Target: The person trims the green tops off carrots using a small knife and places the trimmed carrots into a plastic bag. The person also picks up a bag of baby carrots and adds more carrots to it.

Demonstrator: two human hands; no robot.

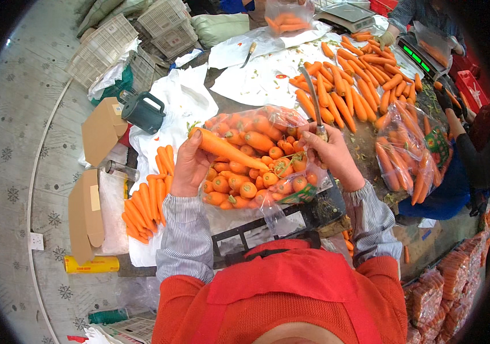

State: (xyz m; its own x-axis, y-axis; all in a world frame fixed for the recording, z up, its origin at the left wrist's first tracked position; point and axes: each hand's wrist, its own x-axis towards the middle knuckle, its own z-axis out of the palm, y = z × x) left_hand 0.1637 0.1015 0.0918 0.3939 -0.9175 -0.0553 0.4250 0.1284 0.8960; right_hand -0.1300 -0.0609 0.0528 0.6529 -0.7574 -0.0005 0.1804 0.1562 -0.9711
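Note:
My left hand (192, 164) grips a carrot (227, 146) by its thick end, with a bit of green top beside my thumb and the tip pointing right. In my right hand (328, 148) is a curved knife (312, 92), its handle in my fist and its narrow blade rising away from me. Below both hands lies an opened clear plastic bag (281, 116) full of carrots (248, 189), many with the stem ends up. A row of loose carrots (150, 200) rests on white sheeting left of my left forearm.
A large carrot heap (348, 90) covers the table's far right, near a co-worker's gloved hand (386, 39) and a lit scale (414, 58). Filled bags (406, 150) lie at right. A second knife (249, 54), a dark jug (144, 112) and cardboard boxes (86, 215) are farther left.

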